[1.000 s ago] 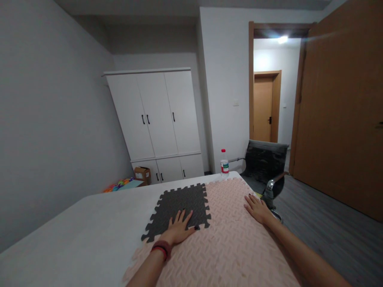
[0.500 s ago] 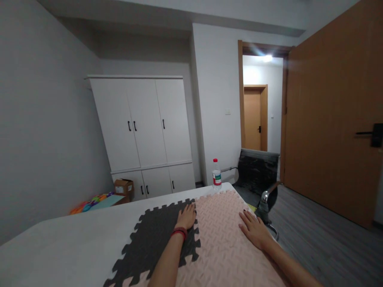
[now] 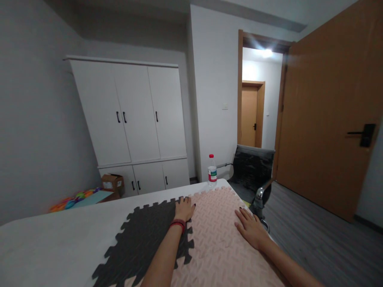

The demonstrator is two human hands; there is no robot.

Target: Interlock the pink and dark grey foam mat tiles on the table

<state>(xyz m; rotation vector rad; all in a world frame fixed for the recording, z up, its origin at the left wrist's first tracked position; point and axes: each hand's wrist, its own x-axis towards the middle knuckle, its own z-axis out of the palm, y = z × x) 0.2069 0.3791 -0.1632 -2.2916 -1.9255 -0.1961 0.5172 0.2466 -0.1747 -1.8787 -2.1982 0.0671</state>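
Note:
My left hand (image 3: 184, 209), with a red band at the wrist, lies flat across the seam between a dark grey foam mat tile (image 3: 143, 235) and a pink foam mat tile (image 3: 212, 227). Its fingers are stretched out and hold nothing. On the right edge of the pink tile rests my right hand (image 3: 249, 226), palm down with fingers spread. Both tiles have jigsaw edges and lie on the white table (image 3: 60, 239). My left forearm covers part of the dark tile. Beyond the pink tile stands a clear bottle with a red cap (image 3: 212, 175).
A black chair (image 3: 251, 171) is close to the table's far right corner. A cardboard box (image 3: 113, 184) and colourful items (image 3: 74, 199) sit past the table's far edge. Farther back are a white cabinet (image 3: 137, 115) and an open wooden door (image 3: 326, 119).
The view has shifted, so the room appears slightly lower-left to upper-left displaced. My left hand has changed finger pose a little at the seam; my right hand stays on the pink tile's edge.

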